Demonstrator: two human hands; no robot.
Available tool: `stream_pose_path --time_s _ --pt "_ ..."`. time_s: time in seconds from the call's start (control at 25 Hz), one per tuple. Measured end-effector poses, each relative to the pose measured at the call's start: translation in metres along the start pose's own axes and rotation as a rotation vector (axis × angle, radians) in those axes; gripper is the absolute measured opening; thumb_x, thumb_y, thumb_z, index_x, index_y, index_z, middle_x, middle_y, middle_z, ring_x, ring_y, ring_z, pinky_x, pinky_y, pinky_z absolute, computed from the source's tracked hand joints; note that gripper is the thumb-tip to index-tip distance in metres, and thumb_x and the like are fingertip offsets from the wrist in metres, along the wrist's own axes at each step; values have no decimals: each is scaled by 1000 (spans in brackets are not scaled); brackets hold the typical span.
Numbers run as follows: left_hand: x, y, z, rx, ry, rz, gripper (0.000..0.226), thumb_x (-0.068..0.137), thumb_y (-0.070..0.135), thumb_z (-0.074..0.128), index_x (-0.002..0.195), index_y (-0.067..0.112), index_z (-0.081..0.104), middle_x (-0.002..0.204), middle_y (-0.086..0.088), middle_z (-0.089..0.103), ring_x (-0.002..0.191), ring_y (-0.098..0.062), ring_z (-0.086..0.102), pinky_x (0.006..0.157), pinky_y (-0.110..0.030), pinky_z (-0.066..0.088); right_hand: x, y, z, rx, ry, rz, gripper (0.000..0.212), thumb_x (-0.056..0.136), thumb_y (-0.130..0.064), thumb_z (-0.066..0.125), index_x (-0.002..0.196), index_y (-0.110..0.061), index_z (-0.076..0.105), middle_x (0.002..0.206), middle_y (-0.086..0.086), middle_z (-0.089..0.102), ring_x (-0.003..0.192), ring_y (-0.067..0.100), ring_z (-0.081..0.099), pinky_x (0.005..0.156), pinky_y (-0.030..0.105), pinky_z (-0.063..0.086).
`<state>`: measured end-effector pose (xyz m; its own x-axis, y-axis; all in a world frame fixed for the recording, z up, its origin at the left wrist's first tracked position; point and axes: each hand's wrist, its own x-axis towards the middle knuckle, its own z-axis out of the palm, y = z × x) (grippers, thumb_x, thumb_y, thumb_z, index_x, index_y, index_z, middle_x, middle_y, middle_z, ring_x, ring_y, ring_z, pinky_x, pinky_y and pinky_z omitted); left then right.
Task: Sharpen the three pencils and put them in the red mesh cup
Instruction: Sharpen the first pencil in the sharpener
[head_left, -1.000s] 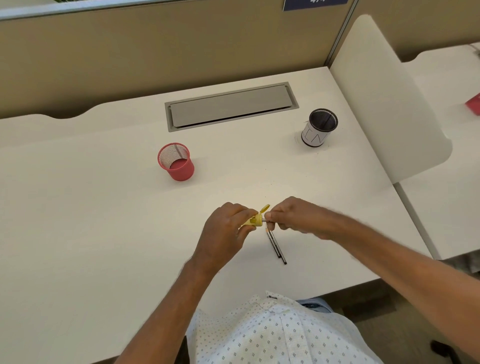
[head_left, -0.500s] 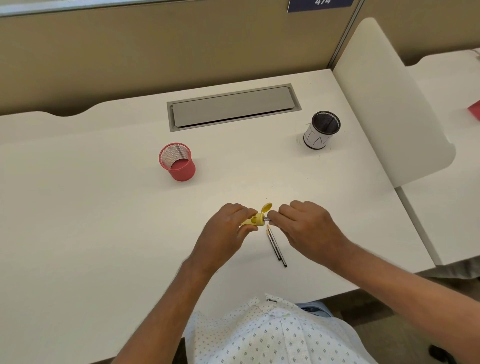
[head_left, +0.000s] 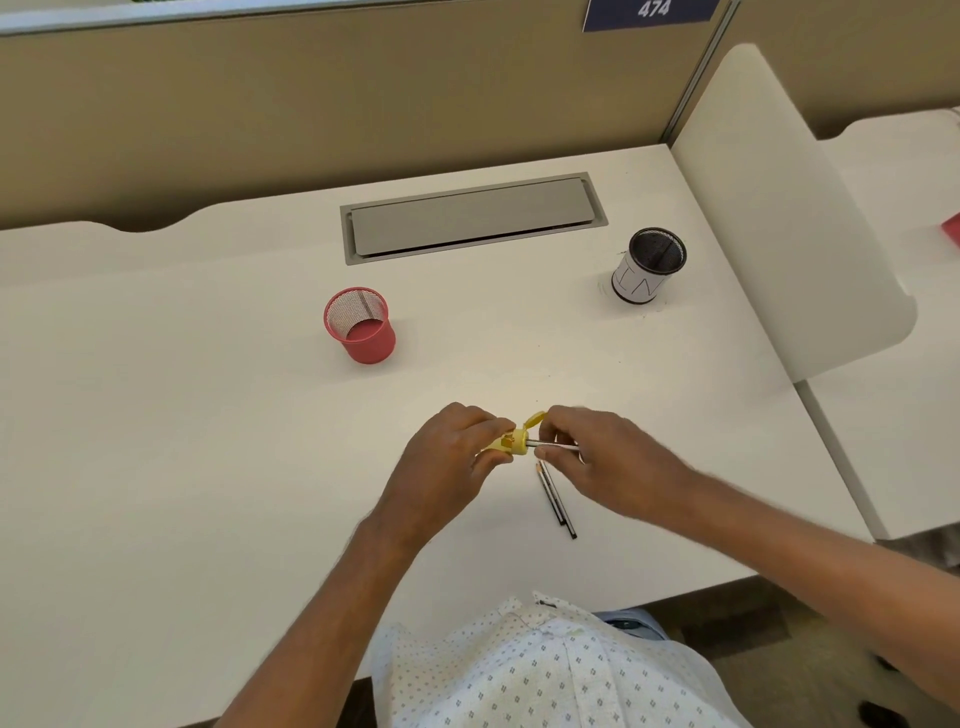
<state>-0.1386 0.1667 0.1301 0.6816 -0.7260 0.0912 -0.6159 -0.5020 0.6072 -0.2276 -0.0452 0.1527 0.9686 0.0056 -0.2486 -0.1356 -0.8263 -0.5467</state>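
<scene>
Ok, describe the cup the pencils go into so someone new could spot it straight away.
Start at the grey hatch set into the white desk. Just in front of its left end stands the red mesh cup, upright and holding nothing. The only other cup, far right, is black mesh with a white wrap.

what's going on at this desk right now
A person is sharpening a pencil: the left hand holds a yellow sharpener while the right hand feeds the pencil in. Two more pencils lie on the desk beneath the right hand. The red mesh cup looks empty.
</scene>
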Motion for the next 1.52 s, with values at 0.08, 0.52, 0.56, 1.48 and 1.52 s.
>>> stream_pose_path --time_s 0.08,0.52,0.56,1.48,1.52 --pt "0 2 1 -19 -17 -8 30 90 25 75 120 20 72 109 3 72 99 -19 60 79 -32 52 -9 7 4 -458 248 -334 10 106 -27 57 102 -22 64 82 -7 58 64 15 47 51 32 40" --pt "-1 7 5 26 68 71 30 82 19 83 110 15 75 99 0 73 87 -22 63 74 -36 53 25 0 -33 780 -495 544 38 104 -45 54 86 -15 67 58 -10 34 49 9 22 45 21 19" --pt "-1 6 4 21 63 64 30 82 19 83 111 17 75 100 1 72 88 -22 63 74 -36 53 25 0 -31 746 -477 532 38 103 -47 56 89 -13 68 59 -9 38 50 9 24 45 21 20" --pt "1 7 -4 -92 -27 -30 29 91 29 74 120 23 71 107 7 70 97 -11 57 79 -26 49 -9 8 -8 -577 343 -457 6 102 -17 64 104 -20 69 79 -3 57 64 19 50 52 33 39" --pt "1 9 -3 -89 -28 -26 29 92 28 74 120 22 71 107 6 70 96 -12 57 79 -26 50 -10 8 -8 -595 382 -484 5 101 -19 66 102 -19 70 75 -2 57 60 20 49 49 34 37"
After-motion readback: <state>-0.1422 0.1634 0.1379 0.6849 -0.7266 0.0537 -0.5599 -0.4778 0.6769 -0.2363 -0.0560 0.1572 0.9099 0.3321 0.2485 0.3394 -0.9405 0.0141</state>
